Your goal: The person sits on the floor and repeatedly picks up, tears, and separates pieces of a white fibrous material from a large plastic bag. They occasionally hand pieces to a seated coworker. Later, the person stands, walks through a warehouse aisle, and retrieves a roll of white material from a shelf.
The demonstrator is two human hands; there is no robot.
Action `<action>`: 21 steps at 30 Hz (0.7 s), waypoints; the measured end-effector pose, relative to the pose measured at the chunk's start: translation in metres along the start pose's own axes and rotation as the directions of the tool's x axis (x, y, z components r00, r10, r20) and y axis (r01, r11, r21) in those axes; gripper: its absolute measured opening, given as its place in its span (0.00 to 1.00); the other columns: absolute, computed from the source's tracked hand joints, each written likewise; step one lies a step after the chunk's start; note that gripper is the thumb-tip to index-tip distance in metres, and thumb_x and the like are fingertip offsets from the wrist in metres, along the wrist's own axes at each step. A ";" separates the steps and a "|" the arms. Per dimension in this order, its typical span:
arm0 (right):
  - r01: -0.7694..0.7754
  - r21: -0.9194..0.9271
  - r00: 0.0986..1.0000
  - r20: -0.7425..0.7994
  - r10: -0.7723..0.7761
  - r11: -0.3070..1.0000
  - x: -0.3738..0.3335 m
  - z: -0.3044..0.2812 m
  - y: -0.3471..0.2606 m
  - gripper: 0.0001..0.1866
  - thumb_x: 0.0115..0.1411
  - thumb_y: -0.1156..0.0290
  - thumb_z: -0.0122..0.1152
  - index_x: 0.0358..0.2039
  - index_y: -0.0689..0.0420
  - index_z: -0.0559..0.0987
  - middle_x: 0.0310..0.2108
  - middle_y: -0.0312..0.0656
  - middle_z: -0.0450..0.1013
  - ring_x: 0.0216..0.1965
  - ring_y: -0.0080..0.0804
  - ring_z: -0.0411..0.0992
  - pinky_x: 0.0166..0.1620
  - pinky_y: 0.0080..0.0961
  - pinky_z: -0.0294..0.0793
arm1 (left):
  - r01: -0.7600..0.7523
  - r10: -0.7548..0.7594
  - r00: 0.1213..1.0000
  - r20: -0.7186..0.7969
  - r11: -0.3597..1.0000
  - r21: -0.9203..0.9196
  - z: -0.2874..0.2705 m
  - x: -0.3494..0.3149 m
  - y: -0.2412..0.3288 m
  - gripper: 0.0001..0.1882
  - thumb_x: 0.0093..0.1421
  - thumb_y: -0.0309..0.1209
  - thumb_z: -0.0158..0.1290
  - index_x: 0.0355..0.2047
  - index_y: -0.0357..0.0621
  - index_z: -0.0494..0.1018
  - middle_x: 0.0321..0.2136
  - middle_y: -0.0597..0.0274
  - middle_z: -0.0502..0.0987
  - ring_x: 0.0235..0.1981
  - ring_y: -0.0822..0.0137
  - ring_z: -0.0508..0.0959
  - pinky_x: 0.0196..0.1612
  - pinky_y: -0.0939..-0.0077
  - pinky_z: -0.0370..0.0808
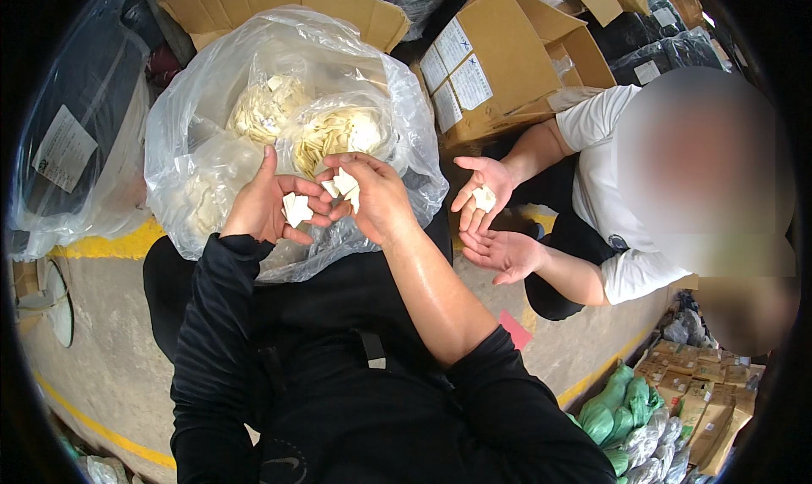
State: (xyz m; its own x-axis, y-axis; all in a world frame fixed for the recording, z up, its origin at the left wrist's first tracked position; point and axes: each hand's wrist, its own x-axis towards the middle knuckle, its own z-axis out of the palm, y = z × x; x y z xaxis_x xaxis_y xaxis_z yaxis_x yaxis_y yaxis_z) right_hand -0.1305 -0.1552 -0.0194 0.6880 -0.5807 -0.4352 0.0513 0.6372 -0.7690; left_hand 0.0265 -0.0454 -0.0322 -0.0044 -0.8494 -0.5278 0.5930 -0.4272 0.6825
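Note:
My left hand (275, 203) is palm up over the near part of a big clear plastic bag (182, 112). A few small cream-white flat pieces (296, 209) lie across its spread fingers. Just to the right, my right hand (372, 196) grips several more flat pieces (342, 185) of the same colour between thumb and fingers. The two hands nearly meet. Inside the large bag, smaller clear bags hold heaps of similar pale yellow pieces (326, 141) and white-cream pieces (269, 107). The exact kind of piece cannot be made out.
At the right a person (592, 188) in a white top holds out both hands, a pale piece (484, 198) on one. Cardboard boxes (499, 52) stand behind. Wrapped dark goods (80, 137) are at the left, green bags (613, 408) and stacked cartons (710, 399) at the lower right.

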 end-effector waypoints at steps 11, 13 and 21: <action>0.001 0.007 1.000 0.006 -0.001 1.000 0.002 0.002 0.001 0.14 0.65 0.68 0.50 0.44 0.65 0.75 0.34 0.46 0.75 0.28 0.33 0.75 0.23 0.25 0.75 | 0.012 -0.013 0.999 0.045 1.000 0.003 -0.005 0.001 0.001 0.51 0.62 0.69 0.15 0.40 0.35 0.75 0.33 0.55 0.79 0.35 0.58 0.82 0.31 0.57 0.81; -0.004 0.006 1.000 0.003 0.004 1.000 0.002 0.002 0.001 0.14 0.65 0.68 0.50 0.44 0.65 0.75 0.35 0.46 0.75 0.28 0.32 0.75 0.22 0.24 0.75 | 0.010 -0.010 0.999 0.036 1.000 0.017 -0.005 0.000 0.001 0.51 0.62 0.70 0.15 0.40 0.35 0.75 0.33 0.55 0.79 0.35 0.58 0.82 0.31 0.56 0.81; 0.009 0.003 1.000 0.018 -0.009 1.000 0.003 0.002 0.003 0.14 0.65 0.68 0.50 0.43 0.66 0.75 0.36 0.47 0.74 0.28 0.34 0.75 0.22 0.26 0.77 | 0.002 -0.002 1.000 0.021 1.000 0.017 -0.004 -0.001 0.002 0.52 0.62 0.70 0.15 0.40 0.34 0.75 0.34 0.53 0.80 0.35 0.57 0.82 0.32 0.56 0.81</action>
State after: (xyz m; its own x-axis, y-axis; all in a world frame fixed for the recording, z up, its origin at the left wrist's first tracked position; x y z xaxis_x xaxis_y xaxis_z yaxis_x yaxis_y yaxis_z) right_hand -0.1268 -0.1544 -0.0226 0.7004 -0.5775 -0.4194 0.0601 0.6333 -0.7716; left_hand 0.0310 -0.0440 -0.0319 -0.0231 -0.8548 -0.5185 0.5797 -0.4340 0.6897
